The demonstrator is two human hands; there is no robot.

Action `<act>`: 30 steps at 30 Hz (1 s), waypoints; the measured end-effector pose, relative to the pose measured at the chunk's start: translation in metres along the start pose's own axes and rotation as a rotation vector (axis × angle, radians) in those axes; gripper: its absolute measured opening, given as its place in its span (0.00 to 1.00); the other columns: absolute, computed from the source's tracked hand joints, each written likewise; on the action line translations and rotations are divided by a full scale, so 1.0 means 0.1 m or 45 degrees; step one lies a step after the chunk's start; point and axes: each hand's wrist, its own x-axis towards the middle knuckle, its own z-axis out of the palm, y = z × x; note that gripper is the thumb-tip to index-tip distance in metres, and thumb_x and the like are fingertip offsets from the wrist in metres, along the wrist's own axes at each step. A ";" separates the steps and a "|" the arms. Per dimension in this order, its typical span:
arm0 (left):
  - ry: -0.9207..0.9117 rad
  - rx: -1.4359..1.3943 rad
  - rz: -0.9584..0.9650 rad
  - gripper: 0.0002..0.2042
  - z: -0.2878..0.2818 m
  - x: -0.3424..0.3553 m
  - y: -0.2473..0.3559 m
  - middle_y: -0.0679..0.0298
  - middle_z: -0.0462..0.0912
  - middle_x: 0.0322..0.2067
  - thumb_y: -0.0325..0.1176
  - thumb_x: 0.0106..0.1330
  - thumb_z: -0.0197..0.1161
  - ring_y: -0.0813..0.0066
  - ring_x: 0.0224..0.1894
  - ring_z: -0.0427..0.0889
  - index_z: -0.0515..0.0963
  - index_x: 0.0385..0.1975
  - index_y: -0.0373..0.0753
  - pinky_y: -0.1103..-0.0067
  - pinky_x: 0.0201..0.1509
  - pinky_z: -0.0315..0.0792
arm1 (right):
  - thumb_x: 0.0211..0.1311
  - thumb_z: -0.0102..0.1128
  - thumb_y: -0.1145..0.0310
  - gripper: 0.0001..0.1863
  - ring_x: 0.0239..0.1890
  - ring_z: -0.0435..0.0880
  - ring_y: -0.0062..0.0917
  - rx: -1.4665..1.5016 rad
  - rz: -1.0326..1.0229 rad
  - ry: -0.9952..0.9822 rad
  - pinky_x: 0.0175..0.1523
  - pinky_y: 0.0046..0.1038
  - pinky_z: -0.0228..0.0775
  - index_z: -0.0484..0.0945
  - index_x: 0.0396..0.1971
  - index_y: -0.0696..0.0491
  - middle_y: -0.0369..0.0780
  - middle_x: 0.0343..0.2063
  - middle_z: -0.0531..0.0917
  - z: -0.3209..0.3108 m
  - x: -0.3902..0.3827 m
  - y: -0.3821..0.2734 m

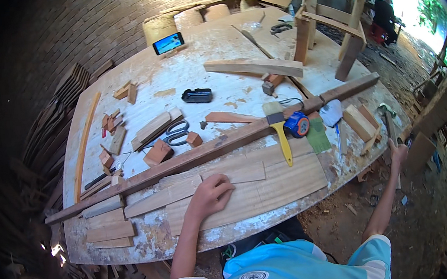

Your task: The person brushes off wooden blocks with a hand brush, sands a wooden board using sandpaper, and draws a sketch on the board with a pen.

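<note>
My left hand (211, 196) rests on thin wooden boards (288, 184) near the table's front edge, its fingers curled. Whether anything is inside those fingers is hidden. Just left of it lies a narrow, tapered wood strip (158, 196). Out at the right edge of the table, my right hand (398, 154) is closed round the handle of what looks like a hammer (389, 122), whose head points away from me. Between the hands are a brush (280, 136) with a yellow handle and a blue-orange tape measure (297, 125), both against a long dark wooden bar (224, 142).
The worktable (152, 234) also bears scissors (176, 133), a black tray (197, 95), a propped phone (168, 43), wood blocks (158, 153) and a green sandpaper piece (318, 136). A wooden frame (331, 24) stands at the far right. Beyond it sits a person (383, 20).
</note>
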 end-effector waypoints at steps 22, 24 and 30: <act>-0.007 0.188 0.001 0.10 0.01 0.06 0.00 0.58 0.76 0.31 0.22 0.36 0.57 0.62 0.33 0.78 0.76 0.22 0.36 0.72 0.36 0.73 | 0.53 0.60 0.72 0.19 0.35 0.80 0.36 0.658 -1.499 -0.499 0.38 0.34 0.73 0.76 0.48 0.48 0.43 0.37 0.77 -0.05 -2.61 -1.98; -0.021 0.205 0.037 0.09 -0.01 0.08 0.05 0.59 0.75 0.30 0.22 0.35 0.58 0.62 0.30 0.76 0.73 0.21 0.36 0.72 0.33 0.72 | 0.53 0.60 0.73 0.19 0.34 0.80 0.37 0.587 -1.593 -0.369 0.36 0.33 0.73 0.75 0.48 0.50 0.43 0.41 0.76 0.13 -2.74 -2.01; -0.057 0.233 0.069 0.09 0.02 0.04 0.02 0.61 0.74 0.26 0.24 0.34 0.58 0.63 0.29 0.74 0.72 0.21 0.38 0.72 0.33 0.70 | 0.47 0.65 0.78 0.16 0.29 0.80 0.32 1.177 -1.423 -0.156 0.33 0.30 0.72 0.77 0.40 0.57 0.43 0.31 0.79 -0.15 -2.82 -1.80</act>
